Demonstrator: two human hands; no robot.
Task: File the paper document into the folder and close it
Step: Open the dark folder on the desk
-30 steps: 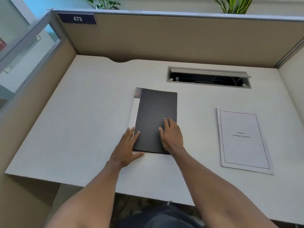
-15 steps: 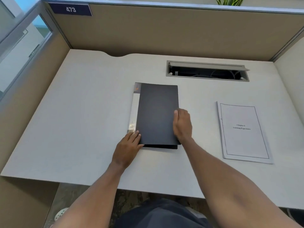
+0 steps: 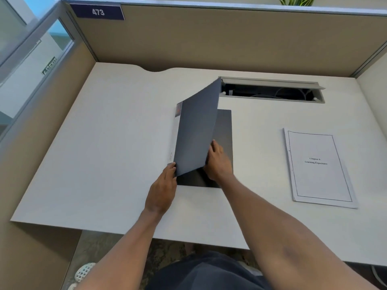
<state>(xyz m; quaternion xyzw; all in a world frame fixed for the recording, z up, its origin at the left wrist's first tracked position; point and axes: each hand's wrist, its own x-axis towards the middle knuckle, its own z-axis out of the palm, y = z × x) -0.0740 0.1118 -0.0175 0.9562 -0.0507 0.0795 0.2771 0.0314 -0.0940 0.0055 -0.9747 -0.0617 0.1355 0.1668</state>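
white desk (image 3: 104, 164) inside tan cubicle walls (image 3: 209, 42), glass panel (image 3: 31, 65) left, plant (image 3: 297, 0) behind

A pale counter (image 3: 104, 164) fills a partitioned booth, with a curved notch cut in its far edge. A long cable slot (image 3: 272, 93) with a raised grey flap is set into the surface towards the back. Just in front of the slot's left end lies a dark folder (image 3: 225, 130), its back cover flat on the counter and its front cover lifted at an angle. A stapled white paper (image 3: 318, 168) with a printed border and title lies flat, well apart from the folder, in front of the slot's right end.
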